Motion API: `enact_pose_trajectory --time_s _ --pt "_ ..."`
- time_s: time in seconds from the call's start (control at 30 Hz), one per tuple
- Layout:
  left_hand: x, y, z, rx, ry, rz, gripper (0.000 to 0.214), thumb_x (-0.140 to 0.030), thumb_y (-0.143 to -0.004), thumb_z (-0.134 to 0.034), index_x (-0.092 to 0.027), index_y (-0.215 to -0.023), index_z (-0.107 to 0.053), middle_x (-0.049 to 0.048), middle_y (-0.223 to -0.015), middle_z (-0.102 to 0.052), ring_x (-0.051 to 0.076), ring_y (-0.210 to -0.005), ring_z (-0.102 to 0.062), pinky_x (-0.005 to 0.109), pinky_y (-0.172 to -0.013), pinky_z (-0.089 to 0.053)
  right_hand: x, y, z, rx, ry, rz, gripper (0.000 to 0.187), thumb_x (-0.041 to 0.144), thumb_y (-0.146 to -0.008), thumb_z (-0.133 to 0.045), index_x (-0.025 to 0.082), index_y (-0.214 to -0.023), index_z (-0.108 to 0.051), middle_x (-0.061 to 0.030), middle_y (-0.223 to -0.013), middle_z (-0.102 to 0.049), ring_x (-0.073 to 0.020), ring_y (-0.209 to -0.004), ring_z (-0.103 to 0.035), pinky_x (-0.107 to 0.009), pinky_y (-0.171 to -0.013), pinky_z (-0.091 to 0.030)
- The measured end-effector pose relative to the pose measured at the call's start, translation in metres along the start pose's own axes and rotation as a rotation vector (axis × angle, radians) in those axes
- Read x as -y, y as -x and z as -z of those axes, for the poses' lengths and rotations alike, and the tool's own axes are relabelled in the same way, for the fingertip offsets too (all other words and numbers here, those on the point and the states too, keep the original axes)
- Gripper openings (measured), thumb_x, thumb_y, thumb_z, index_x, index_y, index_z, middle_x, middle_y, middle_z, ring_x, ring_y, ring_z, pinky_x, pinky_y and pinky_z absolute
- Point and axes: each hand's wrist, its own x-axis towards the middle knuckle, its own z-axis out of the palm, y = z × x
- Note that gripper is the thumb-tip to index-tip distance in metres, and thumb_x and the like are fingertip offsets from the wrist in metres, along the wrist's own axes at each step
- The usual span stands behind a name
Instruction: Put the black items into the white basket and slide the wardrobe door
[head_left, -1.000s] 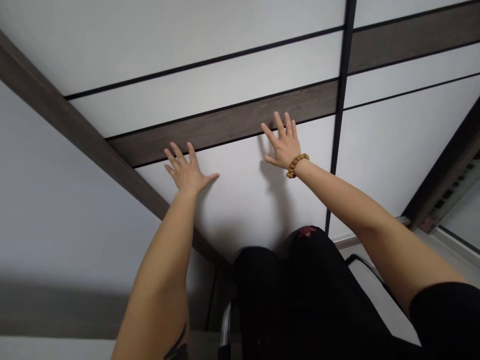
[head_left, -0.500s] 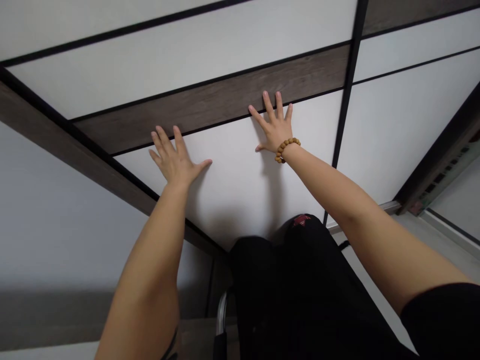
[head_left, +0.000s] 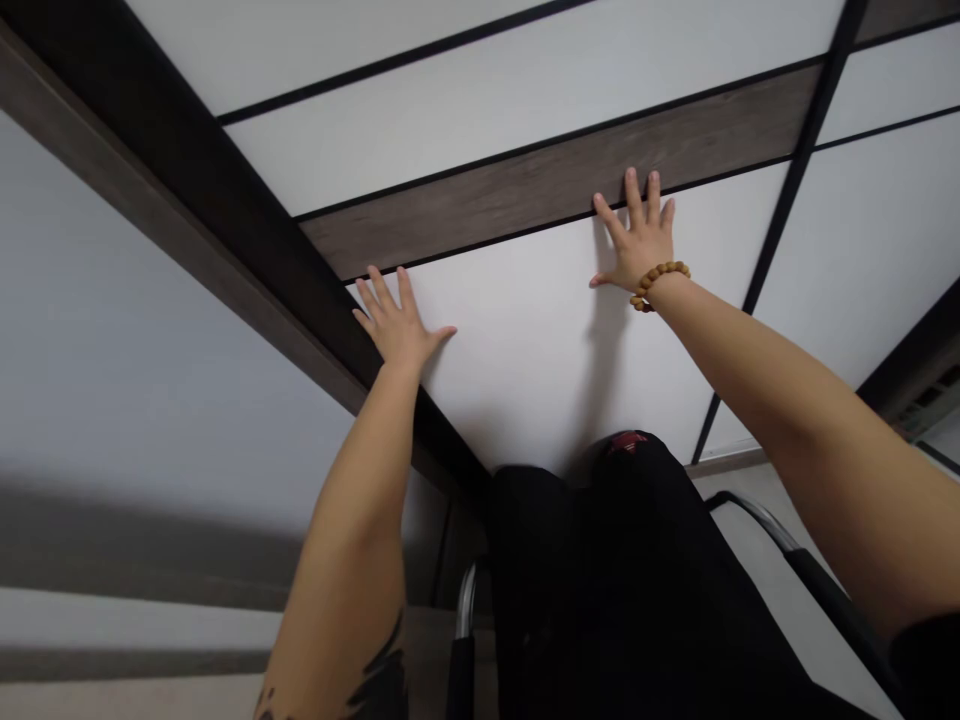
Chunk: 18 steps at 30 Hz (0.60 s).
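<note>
Both my hands lie against a sliding door (head_left: 517, 300) with white panels, a grey-brown wood-grain band (head_left: 480, 205) and dark strips. My left hand (head_left: 397, 325) is spread flat near the door's left edge, its fingertips at the lower border of the band. To the right, my right hand (head_left: 641, 240) also rests with fingers apart, their tips reaching onto the band. A beaded bracelet (head_left: 660, 280) circles my right wrist. Neither hand grips anything. Between the door and the wood-grain frame (head_left: 187, 240) at the left runs a wide dark gap (head_left: 247, 260).
My black-clad knees (head_left: 570, 540) are close to the lower panel. Chair armrests, the left one (head_left: 461, 640) and the right one (head_left: 832, 600), flank my legs. Another white-panelled door section (head_left: 885, 230) continues at the right. A pale surface (head_left: 112, 350) spans the left side.
The door has slid right with both hands still flat on it, and the dark strip between its left edge and the frame has widened. My view has shifted slightly; the right armrest now shows.
</note>
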Motion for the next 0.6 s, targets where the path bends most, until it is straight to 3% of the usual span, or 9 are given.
enact_pose_trajectory --time_s 0.13,0.23,0.43,0.6 --pt "-0.007 0.004 -0.001 0.004 0.001 -0.011 0.137 -0.067 -0.072 -0.087 -0.024 -0.172 -0.003 0.0213 -0.179 0.008 0.05 -0.163 0.01 0.081 -0.123 -0.006 0.011 0.011 0.004 -0.008 0.004 -0.048 0.127 0.071 -0.079 -0.071 0.019 -0.173 -0.003 -0.0155 -0.178 0.016 -0.0521 -0.16 0.018 -0.083 -0.119 0.006" --pt "-0.012 0.005 -0.001 0.012 -0.013 -0.003 0.135 -0.067 -0.073 -0.086 -0.025 -0.172 -0.004 0.0202 -0.179 0.007 0.049 -0.163 0.009 0.081 -0.123 -0.005 0.036 0.018 -0.002 -0.047 -0.015 -0.011 0.123 0.07 -0.082 -0.07 0.019 -0.173 -0.004 -0.0143 -0.179 0.011 -0.049 -0.161 0.017 -0.079 -0.123 0.006" --pt "-0.023 0.007 -0.005 -0.003 0.037 -0.017 0.132 -0.067 -0.073 -0.086 -0.024 -0.172 -0.01 0.0192 -0.18 0.004 0.047 -0.164 0.008 0.08 -0.123 -0.002 0.12 0.016 -0.034 -0.052 -0.053 0.197 0.115 0.065 -0.077 -0.079 0.03 -0.171 -0.021 -0.005 -0.18 0.008 -0.047 -0.163 0.01 -0.076 -0.127 0.005" --pt "-0.03 0.009 -0.009 -0.014 0.088 -0.035 0.133 -0.069 -0.071 -0.086 -0.026 -0.172 -0.01 0.0169 -0.18 0.004 0.046 -0.163 0.015 0.08 -0.122 0.0 0.162 0.017 -0.064 -0.079 -0.109 0.133 0.12 0.065 -0.074 -0.08 0.028 -0.171 -0.02 -0.0107 -0.18 0.01 -0.0521 -0.161 0.017 -0.088 -0.118 0.007"
